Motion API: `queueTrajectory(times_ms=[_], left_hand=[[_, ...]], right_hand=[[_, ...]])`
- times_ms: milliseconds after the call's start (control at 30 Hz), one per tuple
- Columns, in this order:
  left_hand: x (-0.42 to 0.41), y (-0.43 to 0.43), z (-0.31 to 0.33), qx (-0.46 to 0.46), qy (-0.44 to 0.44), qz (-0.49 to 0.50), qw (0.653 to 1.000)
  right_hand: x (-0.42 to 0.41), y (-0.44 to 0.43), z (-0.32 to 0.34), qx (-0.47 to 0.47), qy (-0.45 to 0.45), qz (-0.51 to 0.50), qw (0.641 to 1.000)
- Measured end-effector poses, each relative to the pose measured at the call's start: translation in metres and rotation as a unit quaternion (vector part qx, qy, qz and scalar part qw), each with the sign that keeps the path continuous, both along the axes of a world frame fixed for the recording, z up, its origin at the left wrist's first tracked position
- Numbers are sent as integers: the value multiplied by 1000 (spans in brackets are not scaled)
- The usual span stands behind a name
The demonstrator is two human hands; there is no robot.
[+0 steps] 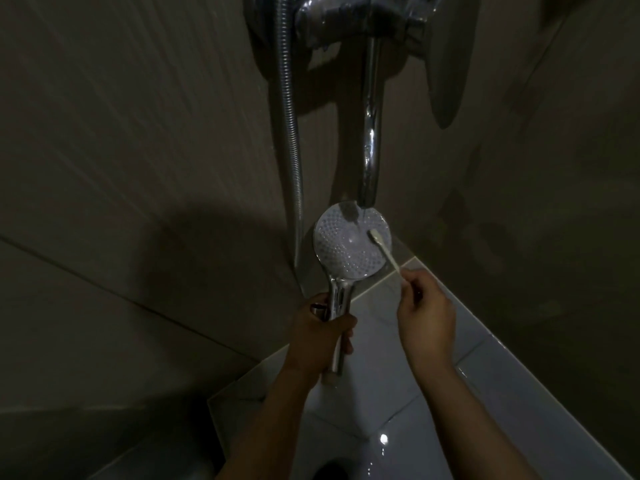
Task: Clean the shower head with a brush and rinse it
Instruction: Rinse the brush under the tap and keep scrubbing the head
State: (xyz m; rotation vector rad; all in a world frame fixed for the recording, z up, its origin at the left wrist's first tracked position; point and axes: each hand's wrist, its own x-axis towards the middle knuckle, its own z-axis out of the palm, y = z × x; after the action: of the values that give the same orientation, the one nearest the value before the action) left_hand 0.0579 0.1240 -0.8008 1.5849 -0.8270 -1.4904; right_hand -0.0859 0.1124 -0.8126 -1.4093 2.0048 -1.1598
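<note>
The round shower head (346, 249) faces me, its white nozzle plate lit, held just under the chrome tap spout (370, 161). My left hand (320, 336) grips its chrome handle. My right hand (424, 311) pinches the end of a slim white toothbrush (384, 249), whose bristle end rests on the upper right part of the nozzle plate. No running water can be made out in the dim light.
The ribbed metal shower hose (291, 140) hangs down the wall left of the spout. The mixer valve (349, 19) and its lever (446, 74) sit at the top. Dark tiled walls meet in a corner; a glossy white tiled floor (519, 393) with a dark drain (330, 471) lies below.
</note>
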Motion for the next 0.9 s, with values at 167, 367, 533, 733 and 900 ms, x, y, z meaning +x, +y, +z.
queueTrajectory(times_ms=[167,367,533,733,900], left_hand=[[0,2,-1,-3,-13,-10,1000],[-1,-2,3,-1,4,1,1000],[1,-2,4,5,-8,-16,1000],[-1,-11,11,-4,-10,5,1000],[0,-10,12,-12,-27,-9,1000]], right_hand=[[0,8,-2,-16,-20,-11,1000],[3,15,-12,-2,-20,-25,999],[3,23,-7,-7,-39,-35,999],[7,24,-10,-9,-42,-7,999],[3,30,-8,-9,-45,-1,999]])
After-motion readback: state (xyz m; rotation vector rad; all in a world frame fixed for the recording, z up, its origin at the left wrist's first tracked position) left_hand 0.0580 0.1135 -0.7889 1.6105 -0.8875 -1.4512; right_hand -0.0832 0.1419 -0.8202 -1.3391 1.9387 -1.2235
